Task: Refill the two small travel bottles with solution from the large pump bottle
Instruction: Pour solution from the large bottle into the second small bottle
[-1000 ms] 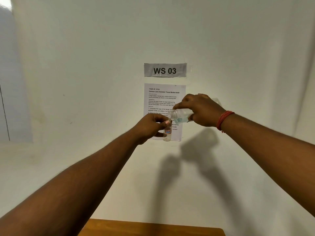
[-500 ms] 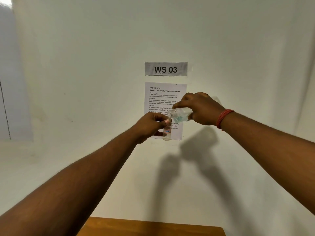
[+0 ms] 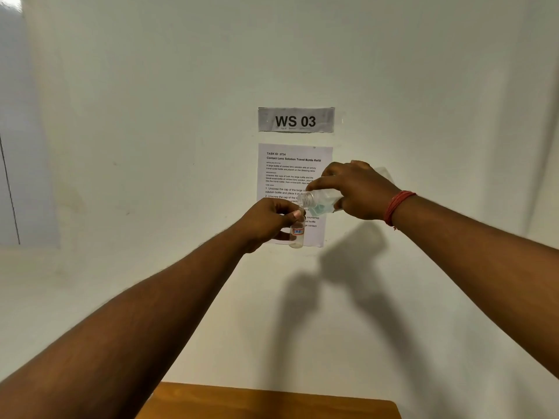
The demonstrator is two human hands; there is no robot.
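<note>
Two bottles are held up in front of a pale wall, one in each hand. The small travel bottle [image 3: 296, 234] stands upright, its long axis vertical and its mouth upward, pinched near the neck between the thumb and curled fingers of the left hand [image 3: 270, 222]. It is clear and bears a small label with a red border and blue marks, too small to read. Just above and to the right of that hand, the large bottle [image 3: 318, 202] lies nearly level, its long axis running left to right with the open threaded neck pointing left and tipped slightly down, right over the small bottle's mouth. No pump head shows on it. A little pale blue-green liquid sits along its lower side. The right hand [image 3: 355, 189] wraps over it from above, fingers curled round the body, with a red thread band [image 3: 397, 205] on the wrist.

Behind both hands, a grey sign [image 3: 296, 120] on the wall reads "WS 03". Below it hangs a printed sheet [image 3: 290, 170], partly hidden by the hands, headed "TASK ID: 3724" and "Contact Lens Solution Travel Bottle Refill"; further down, "1. Unscrew the cap of the large" can be made out. Well below the hands, the edge of a wooden table [image 3: 272, 400] shows.
</note>
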